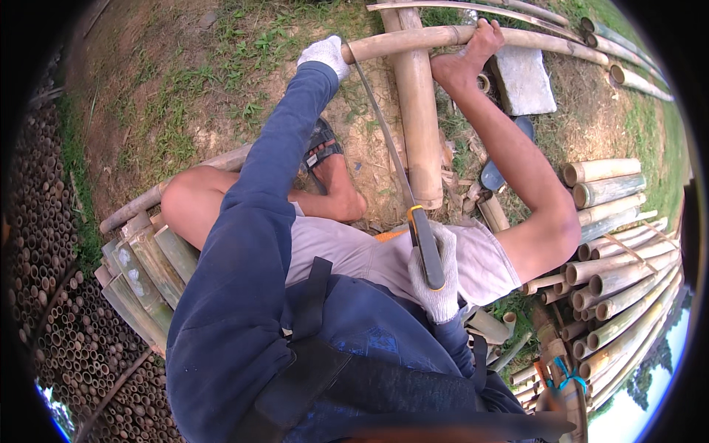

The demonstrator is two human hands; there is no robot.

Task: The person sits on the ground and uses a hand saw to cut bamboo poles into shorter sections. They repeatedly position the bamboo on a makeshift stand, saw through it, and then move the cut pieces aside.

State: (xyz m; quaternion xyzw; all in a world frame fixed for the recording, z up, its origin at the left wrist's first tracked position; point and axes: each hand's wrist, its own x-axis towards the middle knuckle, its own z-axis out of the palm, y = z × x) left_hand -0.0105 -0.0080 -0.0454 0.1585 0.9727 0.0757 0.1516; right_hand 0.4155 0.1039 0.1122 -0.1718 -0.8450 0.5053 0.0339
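My right hand (pixel 441 284), in a white knit glove, grips the dark grey and yellow handle of a hand saw (pixel 387 133). The saw's long narrow blade slants away to the left, its far end meeting a bamboo pole (pixel 413 42) beside my left hand. White-gloved too, my left hand (pixel 323 59) is closed around the pole's left end; its fingers are partly hidden. The pole lies crosswise over a thicker bamboo log (pixel 418 125). My bare right foot (pixel 469 59) presses on the pole to the right of that log.
A pale stone block (pixel 523 80) and a loose sandal (pixel 508 151) lie near my right foot. Cut bamboo pieces (pixel 624 277) are piled on the right. Many stacked bamboo ends (pixel 59 295) fill the left side. Bamboo lengths (pixel 151 269) lie beneath me.
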